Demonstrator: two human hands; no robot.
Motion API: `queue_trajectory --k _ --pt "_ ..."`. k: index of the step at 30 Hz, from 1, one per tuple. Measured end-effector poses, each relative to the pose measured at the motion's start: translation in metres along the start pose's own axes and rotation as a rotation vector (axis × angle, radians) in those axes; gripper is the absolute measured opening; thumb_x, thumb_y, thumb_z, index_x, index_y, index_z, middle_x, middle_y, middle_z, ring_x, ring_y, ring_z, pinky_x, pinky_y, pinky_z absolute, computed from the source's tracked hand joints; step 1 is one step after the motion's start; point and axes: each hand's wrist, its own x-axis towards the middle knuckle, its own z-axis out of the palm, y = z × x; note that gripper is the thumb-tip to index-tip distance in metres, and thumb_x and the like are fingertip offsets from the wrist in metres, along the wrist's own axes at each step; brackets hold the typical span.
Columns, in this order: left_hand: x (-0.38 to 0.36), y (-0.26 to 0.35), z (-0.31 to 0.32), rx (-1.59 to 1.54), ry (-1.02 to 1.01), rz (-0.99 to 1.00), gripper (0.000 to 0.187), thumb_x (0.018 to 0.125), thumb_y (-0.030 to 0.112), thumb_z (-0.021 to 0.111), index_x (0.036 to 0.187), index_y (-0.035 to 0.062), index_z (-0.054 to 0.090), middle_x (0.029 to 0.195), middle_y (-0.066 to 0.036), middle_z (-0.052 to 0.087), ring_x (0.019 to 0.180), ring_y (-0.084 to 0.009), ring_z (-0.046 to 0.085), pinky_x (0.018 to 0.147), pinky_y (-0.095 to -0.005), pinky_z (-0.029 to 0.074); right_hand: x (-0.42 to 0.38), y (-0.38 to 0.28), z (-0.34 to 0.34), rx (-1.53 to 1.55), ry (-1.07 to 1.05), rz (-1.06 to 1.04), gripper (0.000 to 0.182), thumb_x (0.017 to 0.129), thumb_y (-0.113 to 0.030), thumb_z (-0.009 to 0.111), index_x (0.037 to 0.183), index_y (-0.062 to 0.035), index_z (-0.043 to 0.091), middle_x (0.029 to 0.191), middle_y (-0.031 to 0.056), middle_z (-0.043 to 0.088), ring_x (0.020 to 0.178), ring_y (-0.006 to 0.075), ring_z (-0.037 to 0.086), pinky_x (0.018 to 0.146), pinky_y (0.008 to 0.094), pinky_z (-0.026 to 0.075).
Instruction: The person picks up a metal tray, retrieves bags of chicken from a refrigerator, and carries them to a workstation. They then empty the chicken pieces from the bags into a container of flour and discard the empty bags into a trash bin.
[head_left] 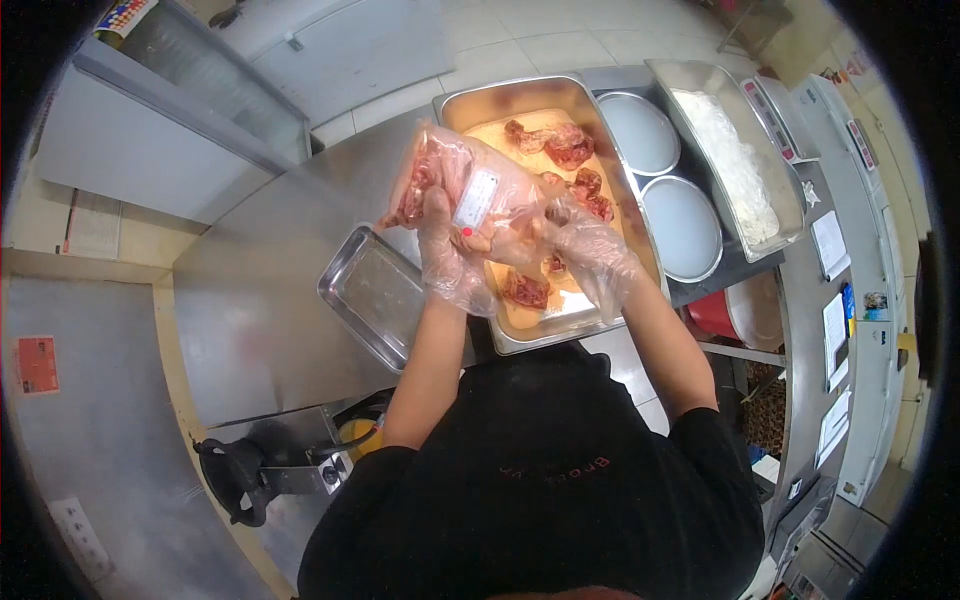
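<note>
Both my hands wear clear plastic gloves. My left hand (450, 255) grips a clear plastic bag (450, 180) of raw marinated chicken pieces with a white label, held tilted over a large steel pan (505, 100). My right hand (590, 255) holds the bag's lower end at its opening, just above the pan. Several raw chicken pieces (560, 145) lie in the pan in orange marinade.
A small empty steel tray (372, 292) sits on the steel counter to the left. Two round lidded containers (640, 130) and a pan of white flour (735, 160) stand to the right. A scale and papers line the far right counter. A black valve handle (232, 480) is at lower left.
</note>
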Motion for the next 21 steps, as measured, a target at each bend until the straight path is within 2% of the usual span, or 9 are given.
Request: queue_trajectory --k 1,3,6,8,15,16,18,19,21 --pt "-0.005 0.001 0.004 0.031 -0.005 -0.038 0.056 0.089 0.026 0.074 0.135 0.0073 0.048 0.127 -0.008 0.058 0.114 -0.0220 0.060 0.093 -0.0407 0.056 -0.001 -0.006 0.001 0.000 0.001 -0.001 0.054 0.089 -0.027 0.075 0.129 0.0041 0.056 0.123 0.0123 0.062 0.114 0.0191 0.057 0.101 0.0320 0.042" --pt "-0.012 -0.002 -0.001 0.064 -0.009 -0.079 0.058 0.087 0.021 0.076 0.136 0.0078 0.048 0.129 -0.008 0.057 0.117 -0.0223 0.059 0.096 -0.0428 0.055 -0.003 -0.016 0.004 -0.328 -0.028 0.085 0.067 0.087 -0.030 0.077 0.137 0.0024 0.047 0.127 0.0123 0.059 0.117 0.0178 0.056 0.097 0.0303 0.046" --pt "-0.012 -0.021 -0.027 0.115 0.049 -0.131 0.061 0.083 0.007 0.078 0.136 0.0082 0.049 0.131 -0.007 0.056 0.120 -0.0224 0.057 0.098 -0.0456 0.053 -0.002 -0.021 0.011 -0.337 0.056 0.091 0.067 0.083 -0.030 0.080 0.133 0.0026 0.049 0.120 0.0125 0.061 0.112 0.0180 0.057 0.095 0.0305 0.047" --pt "-0.012 -0.027 -0.037 0.196 0.102 -0.095 0.062 0.081 -0.002 0.077 0.135 0.0079 0.049 0.131 -0.008 0.056 0.119 -0.0217 0.057 0.098 -0.0419 0.053 0.004 -0.021 0.008 -0.452 0.052 0.104 0.063 0.083 -0.026 0.080 0.130 0.0028 0.050 0.116 0.0115 0.062 0.109 0.0179 0.058 0.093 0.0312 0.048" --pt "-0.004 -0.016 -0.018 0.236 0.142 0.089 0.055 0.082 -0.003 0.074 0.132 0.0068 0.052 0.127 -0.007 0.059 0.113 -0.0194 0.061 0.093 -0.0316 0.056 0.025 0.011 -0.011 -0.721 -0.077 0.107 0.045 0.083 -0.012 0.074 0.122 -0.0027 0.053 0.099 0.0040 0.061 0.092 0.0127 0.059 0.079 0.0286 0.050" --pt "-0.001 -0.016 -0.020 0.184 0.175 0.059 0.054 0.083 -0.004 0.074 0.131 0.0070 0.053 0.125 -0.007 0.060 0.112 -0.0192 0.062 0.092 -0.0318 0.056 0.019 -0.002 0.002 -0.723 -0.082 0.105 0.045 0.083 -0.012 0.074 0.122 -0.0027 0.053 0.099 0.0040 0.061 0.092 0.0127 0.059 0.079 0.0286 0.050" --pt "-0.002 -0.017 -0.023 0.132 0.214 0.029 0.052 0.083 -0.004 0.073 0.130 0.0071 0.053 0.123 -0.007 0.061 0.111 -0.0190 0.062 0.092 -0.0320 0.056 -0.001 -0.025 0.029 -0.188 0.008 -0.042 0.035 0.077 -0.022 0.081 0.095 0.0011 0.064 0.077 0.0048 0.063 0.075 0.0127 0.062 0.066 0.0289 0.048" --pt "-0.005 -0.017 -0.021 0.138 0.243 0.019 0.047 0.084 -0.003 0.073 0.126 0.0071 0.056 0.120 -0.006 0.063 0.104 -0.0175 0.064 0.084 -0.0299 0.057 0.006 -0.013 0.022 -0.187 0.010 -0.039 0.035 0.077 -0.022 0.081 0.095 0.0011 0.064 0.077 0.0048 0.063 0.075 0.0127 0.062 0.066 0.0289 0.048" --pt "-0.003 -0.021 -0.019 0.147 0.260 0.001 0.042 0.084 -0.002 0.073 0.123 0.0071 0.058 0.116 -0.006 0.064 0.097 -0.0161 0.066 0.076 -0.0278 0.059 0.026 0.013 0.006 -0.472 0.131 -0.139 0.042 0.080 -0.015 0.077 0.116 -0.0037 0.059 0.088 0.0014 0.061 0.075 0.0103 0.057 0.065 0.0275 0.048"
